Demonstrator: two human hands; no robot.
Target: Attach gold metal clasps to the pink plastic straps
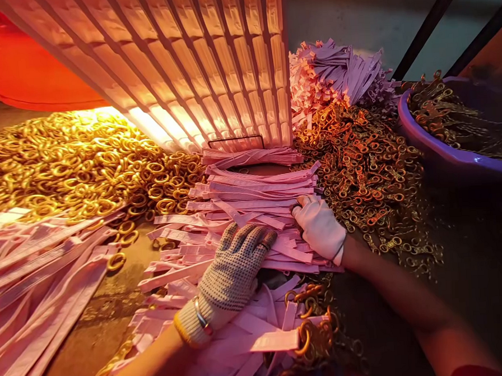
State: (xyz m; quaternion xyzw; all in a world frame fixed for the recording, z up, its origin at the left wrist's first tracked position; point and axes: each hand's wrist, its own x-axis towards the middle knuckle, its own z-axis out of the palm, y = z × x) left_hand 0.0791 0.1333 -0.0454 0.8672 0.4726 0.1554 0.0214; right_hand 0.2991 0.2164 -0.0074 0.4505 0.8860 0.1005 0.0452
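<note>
My left hand (234,273), in a knit glove with dark dots and a metal band at the wrist, lies palm down across a stack of pink fabric straps (263,182). Its fingers are stretched out, slightly bent, over the straps. At the right end of the same stack, my right hand (320,226), in a white glove with some bare fingertips, is closed against the strap ends; its palm side is hidden. Below my hands, more pink straps (276,341) carry brass rings (303,342) and metal clasps at their right ends.
Loose brass rings (77,163) are heaped at left, with long pink straps (38,300) in front. Metal snap hooks (368,170) are piled at right beside a purple basin (455,149). A ribbed, lit panel (210,61) stands ahead; a strap heap (341,71) lies behind the hooks.
</note>
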